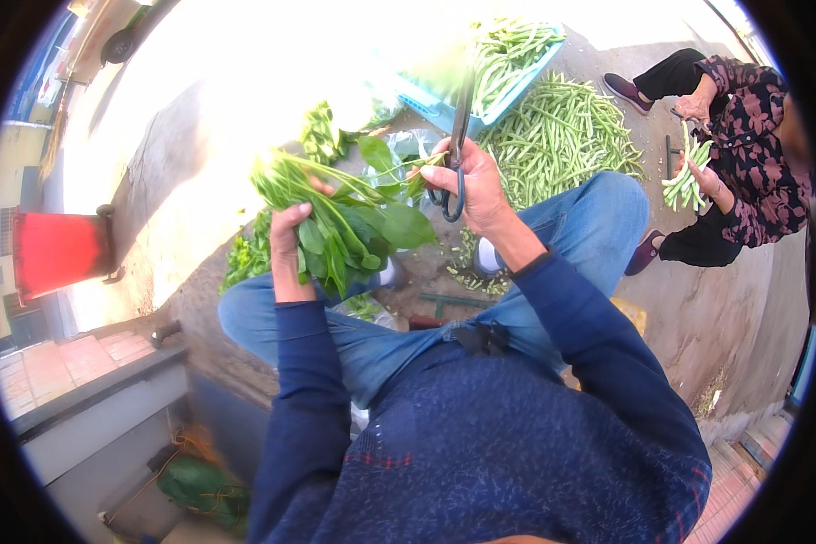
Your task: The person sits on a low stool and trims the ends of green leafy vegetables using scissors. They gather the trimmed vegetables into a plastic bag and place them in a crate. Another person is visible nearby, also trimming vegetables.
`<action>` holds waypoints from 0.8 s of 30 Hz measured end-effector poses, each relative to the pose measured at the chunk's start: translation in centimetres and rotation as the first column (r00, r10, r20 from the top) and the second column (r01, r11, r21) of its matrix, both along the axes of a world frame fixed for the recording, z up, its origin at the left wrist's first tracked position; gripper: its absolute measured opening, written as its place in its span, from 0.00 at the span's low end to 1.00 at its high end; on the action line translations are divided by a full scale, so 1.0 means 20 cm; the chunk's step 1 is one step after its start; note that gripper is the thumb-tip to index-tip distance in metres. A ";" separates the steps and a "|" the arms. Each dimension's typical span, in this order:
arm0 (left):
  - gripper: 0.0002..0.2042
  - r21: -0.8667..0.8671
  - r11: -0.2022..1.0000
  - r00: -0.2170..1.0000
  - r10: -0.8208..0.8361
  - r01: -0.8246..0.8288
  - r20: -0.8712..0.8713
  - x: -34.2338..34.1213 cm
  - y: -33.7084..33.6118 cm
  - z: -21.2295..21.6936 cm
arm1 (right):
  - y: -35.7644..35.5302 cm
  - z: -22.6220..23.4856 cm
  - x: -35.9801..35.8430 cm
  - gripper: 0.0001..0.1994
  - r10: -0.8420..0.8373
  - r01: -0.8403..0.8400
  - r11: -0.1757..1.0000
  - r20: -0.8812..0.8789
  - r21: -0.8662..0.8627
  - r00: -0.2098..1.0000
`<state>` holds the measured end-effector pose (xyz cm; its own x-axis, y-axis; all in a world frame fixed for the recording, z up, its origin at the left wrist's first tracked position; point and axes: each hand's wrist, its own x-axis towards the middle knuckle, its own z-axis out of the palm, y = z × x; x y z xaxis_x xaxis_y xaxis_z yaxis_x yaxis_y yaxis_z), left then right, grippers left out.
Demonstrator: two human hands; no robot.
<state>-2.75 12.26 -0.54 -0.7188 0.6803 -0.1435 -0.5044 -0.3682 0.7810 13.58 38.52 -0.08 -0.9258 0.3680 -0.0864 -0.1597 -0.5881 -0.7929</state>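
Observation:
A bunch of leafy greens (354, 231) is gripped in my left hand (290, 234), its pale stems pointing up and left and its broad leaves hanging over my lap. My right hand (485, 195) is closed around dark-handled scissors (463, 113), blades upward. Between its thumb and fingers, the same hand also pinches the end of a leafy stem (415, 179) beside the bunch. Behind my hands, a clear plastic bag (412, 145) lies on the ground. More greens (248, 252) sit beside my left knee, partly hidden by it.
A blue crate (426, 106) of green beans stands ahead, next to a large pile of beans (562, 140) on the ground. At right, another person (748, 136) sits holding beans. Bean scraps (471, 272) lie between my feet. A red bin (63, 254) stands far left.

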 end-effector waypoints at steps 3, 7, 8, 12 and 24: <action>0.28 -0.164 0.986 0.989 -0.021 -0.004 -0.149 -0.06 -0.07 -0.01 | 0.10 0.04 0.01 0.12 -0.106 0.106 0.994 0.007 0.014 0.994; 0.28 -0.211 0.977 0.971 -0.045 -0.005 -0.233 -0.06 -0.08 -0.05 | 0.18 0.11 0.02 0.14 -0.106 0.108 0.975 -0.020 0.192 0.994; 0.27 -0.205 0.979 0.968 -0.047 -0.004 -0.246 -0.05 -0.07 -0.06 | 0.16 0.13 0.00 0.14 -0.069 0.061 0.966 0.022 0.250 0.997; 0.26 -0.257 0.966 0.963 -0.055 -0.014 -0.263 0.01 0.02 -0.03 | -0.05 0.16 -0.09 0.14 0.056 -0.084 0.951 0.103 0.299 0.993; 0.26 -0.269 0.962 0.974 -0.021 -0.041 -0.226 0.23 0.21 -0.02 | -0.32 0.00 -0.23 0.24 0.003 -0.029 0.981 0.138 0.192 0.990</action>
